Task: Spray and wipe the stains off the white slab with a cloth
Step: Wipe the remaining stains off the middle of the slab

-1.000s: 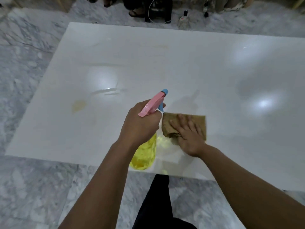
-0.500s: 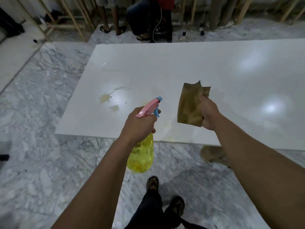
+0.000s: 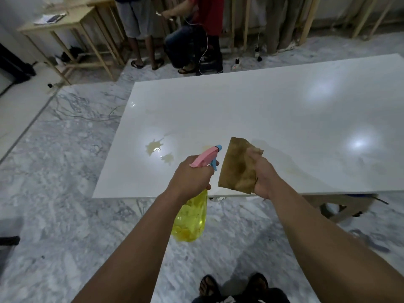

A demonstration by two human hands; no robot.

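The white slab point(image 3: 273, 110) lies flat in front of me, with yellowish stains point(image 3: 154, 147) near its left front part and a smaller one point(image 3: 168, 159) beside it. My left hand point(image 3: 190, 178) grips a yellow spray bottle point(image 3: 192, 217) by its pink trigger head, nozzle pointing toward the stains. My right hand point(image 3: 263, 176) holds a brown cloth point(image 3: 238, 167) up in the air above the slab's front edge, off the surface. Faint smears show on the slab to the right of the cloth.
Two people point(image 3: 192, 25) are beyond the slab's far left corner, next to a wooden table point(image 3: 65, 22). Wooden frames line the back wall. A cable point(image 3: 91, 119) runs over the marble floor at the left. My sandalled feet point(image 3: 231, 287) are below.
My right hand lifted the cloth off the slab and holds it raised. I have stepped back and the view has tilted up, so the slab's front edge and the floor now show.
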